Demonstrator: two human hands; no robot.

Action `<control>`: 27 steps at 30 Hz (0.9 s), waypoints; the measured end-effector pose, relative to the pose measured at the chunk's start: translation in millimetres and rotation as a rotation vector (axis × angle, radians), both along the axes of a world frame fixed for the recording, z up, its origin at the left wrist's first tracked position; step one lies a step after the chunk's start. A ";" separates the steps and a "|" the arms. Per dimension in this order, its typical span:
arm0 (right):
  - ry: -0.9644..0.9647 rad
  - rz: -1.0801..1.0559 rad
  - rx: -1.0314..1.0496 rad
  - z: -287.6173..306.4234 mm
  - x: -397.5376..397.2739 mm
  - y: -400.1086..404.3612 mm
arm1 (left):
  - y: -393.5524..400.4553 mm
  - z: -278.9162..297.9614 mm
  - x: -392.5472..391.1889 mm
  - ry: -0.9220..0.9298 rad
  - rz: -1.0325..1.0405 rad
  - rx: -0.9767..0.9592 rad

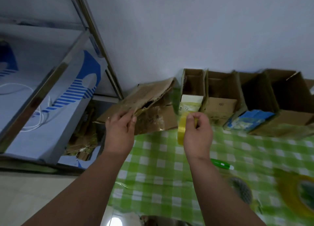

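head view: left hand [119, 132] pinches the edge of a flattened box [149, 96], thumb and fingers curled on the flap, at the table's [169, 166] far left corner. right hand [198, 134] grips a yellow tape roll [181, 130] — fingers curled round it, just above the cloth.

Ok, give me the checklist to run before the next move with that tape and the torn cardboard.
1. The left hand holds the torn cardboard box by its near edge: ok.
2. The right hand pinches the yellow tape roll: ok.
3. Free end of the tape peeled up: cannot tell, too blurred.
4. Tape in contact with the cardboard: not ok, they are apart.
5. The green pen-like tool lies on the checked tablecloth, close by the right wrist: ok.
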State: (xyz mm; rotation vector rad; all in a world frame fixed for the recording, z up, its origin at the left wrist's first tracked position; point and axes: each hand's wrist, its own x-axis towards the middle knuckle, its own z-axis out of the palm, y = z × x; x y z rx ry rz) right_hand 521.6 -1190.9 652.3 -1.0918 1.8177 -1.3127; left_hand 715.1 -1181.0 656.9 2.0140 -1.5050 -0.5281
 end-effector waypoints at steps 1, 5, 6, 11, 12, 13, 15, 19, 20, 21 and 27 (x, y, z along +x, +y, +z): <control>-0.009 0.007 -0.035 3.6 0.4 -0.3 | -0.1 1.1 -1.1 0.002 -0.006 -0.007; -0.090 0.156 -0.055 2.6 9.2 -6.8 | -2.7 7.1 -3.0 0.030 -0.015 -0.041; -0.107 0.190 -0.022 -1.6 12.7 -9.5 | -3.5 8.1 -2.0 0.043 -0.001 -0.047; -0.156 0.219 0.184 -32.0 21.1 -7.6 | -6.5 24.6 6.9 0.279 0.206 -0.213; -0.171 0.210 0.187 -35.1 20.1 -5.7 | -8.3 29.1 10.4 0.317 0.268 -0.254; -0.188 0.197 0.179 -36.3 18.6 -4.6 | -10.0 33.1 13.9 0.353 0.325 -0.287; -0.207 0.173 0.173 -34.0 13.8 -4.6 | -12.4 41.1 20.3 0.450 0.438 -0.338; -0.239 0.098 0.176 -17.4 -2.0 -9.7 | -8.8 55.6 35.0 0.707 0.676 -0.386; -0.251 0.073 0.175 -12.9 -7.1 -10.5 | -5.2 56.9 38.4 0.736 0.718 -0.372; -0.268 0.047 0.173 -8.4 -12.3 -10.1 | -0.4 56.5 40.9 0.758 0.741 -0.348; -0.369 -0.041 0.221 12.9 -50.8 2.8 | 38.0 36.4 36.7 0.867 0.759 -0.193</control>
